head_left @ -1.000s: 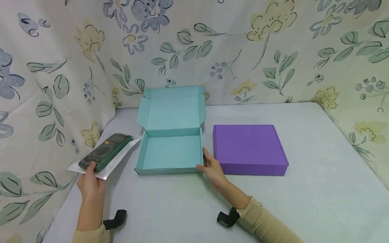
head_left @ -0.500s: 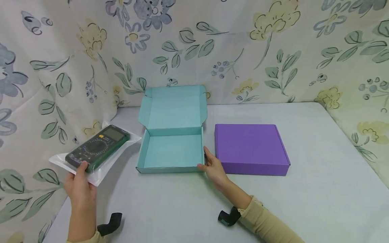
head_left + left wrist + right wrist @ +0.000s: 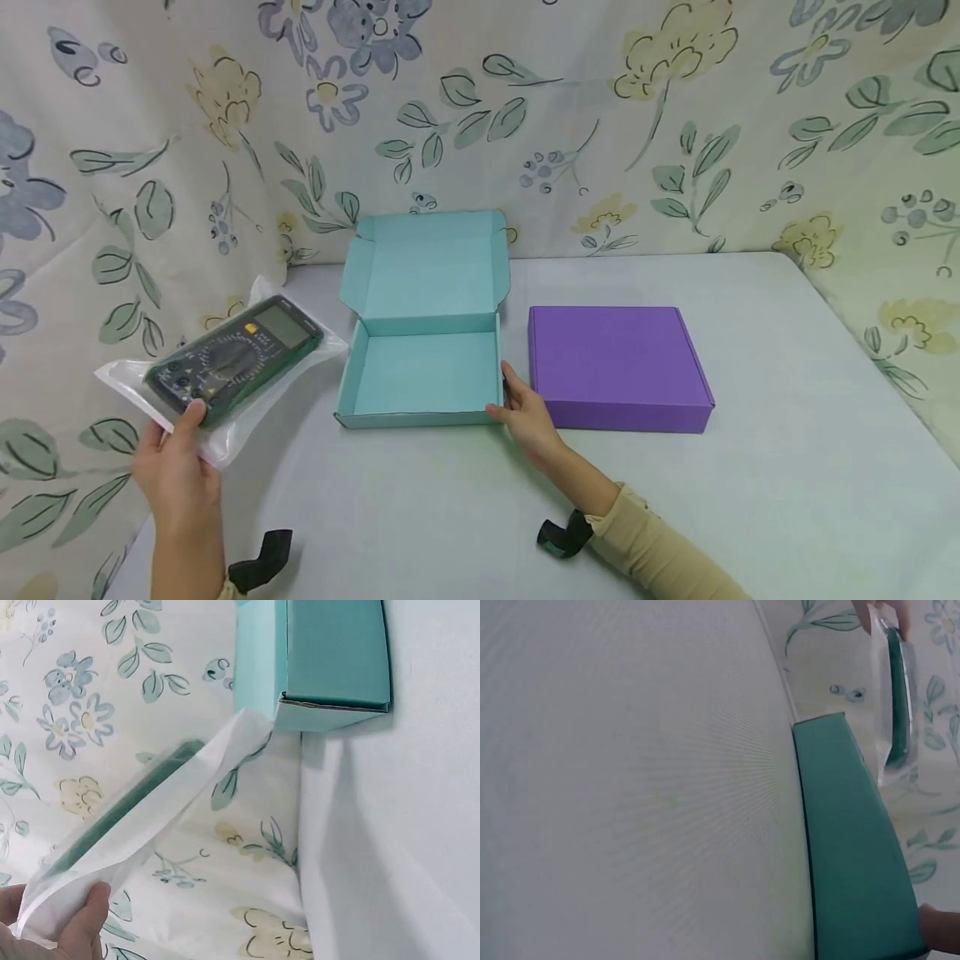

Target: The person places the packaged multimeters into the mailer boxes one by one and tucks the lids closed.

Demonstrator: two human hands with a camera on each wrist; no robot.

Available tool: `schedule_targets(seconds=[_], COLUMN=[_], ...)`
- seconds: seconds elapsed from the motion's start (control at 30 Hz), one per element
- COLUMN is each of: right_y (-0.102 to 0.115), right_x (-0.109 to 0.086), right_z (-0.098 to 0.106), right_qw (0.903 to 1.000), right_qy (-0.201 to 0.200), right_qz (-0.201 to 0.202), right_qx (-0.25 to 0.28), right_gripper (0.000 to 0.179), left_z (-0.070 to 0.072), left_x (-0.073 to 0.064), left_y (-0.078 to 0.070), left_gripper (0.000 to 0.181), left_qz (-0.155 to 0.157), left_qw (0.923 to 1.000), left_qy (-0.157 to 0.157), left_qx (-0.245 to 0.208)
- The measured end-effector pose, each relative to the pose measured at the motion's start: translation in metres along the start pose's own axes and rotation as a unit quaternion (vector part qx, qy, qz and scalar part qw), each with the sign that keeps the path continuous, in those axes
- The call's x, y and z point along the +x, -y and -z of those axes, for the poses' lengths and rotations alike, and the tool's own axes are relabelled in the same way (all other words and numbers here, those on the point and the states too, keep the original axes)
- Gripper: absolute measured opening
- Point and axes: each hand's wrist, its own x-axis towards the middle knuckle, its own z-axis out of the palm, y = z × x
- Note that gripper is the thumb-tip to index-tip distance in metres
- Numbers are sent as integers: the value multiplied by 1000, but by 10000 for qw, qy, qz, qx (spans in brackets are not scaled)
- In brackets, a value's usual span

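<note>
In the head view my left hand (image 3: 176,475) holds a multimeter (image 3: 234,360) inside a clear plastic bag (image 3: 120,375), thumb on its near end, over the table's left side. The meter is tilted with its dial and screen facing up. From the left wrist view only its green edge (image 3: 127,806) shows through the bag. An opened teal cardboard box (image 3: 420,419) stands mid-table, lid raised, its inside bare. My right hand (image 3: 527,421) grips the box's front right corner, thumb on the front wall; its other fingers are partly hidden at the side.
To the right of the teal box lies a closed purple box (image 3: 618,358), with a narrow gap between them. Floral cloth (image 3: 555,125) hangs behind and to the left of the white table (image 3: 420,517). Black wrist mounts (image 3: 262,560) stick out from both wrists.
My left hand has moved left and toward me with the bagged multimeter, whose face has turned more upward. The right hand and both boxes have stayed in place.
</note>
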Motion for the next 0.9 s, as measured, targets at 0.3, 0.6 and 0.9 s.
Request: schedule_targets(seconds=[0.3,0.6,0.9], right_y=[0,-1,-2], right_x=[0,0,0], right_z=[-1,-1,-2], right_qw=[10000,10000,9999], right_qy=[-23,-5,-68], right_qz=[25,66,104], right_qx=[-25,4,-41], right_gripper=[73,73,73], left_z=[-5,-16,-21], left_x=[0,-5,-3], left_y=[4,25,41], left_gripper=[55,53,62], left_qz=[449,776,662], left_qw=[9973,9528,8943], left_qy=[-65,893,1637], left_qx=[573,2797,4111])
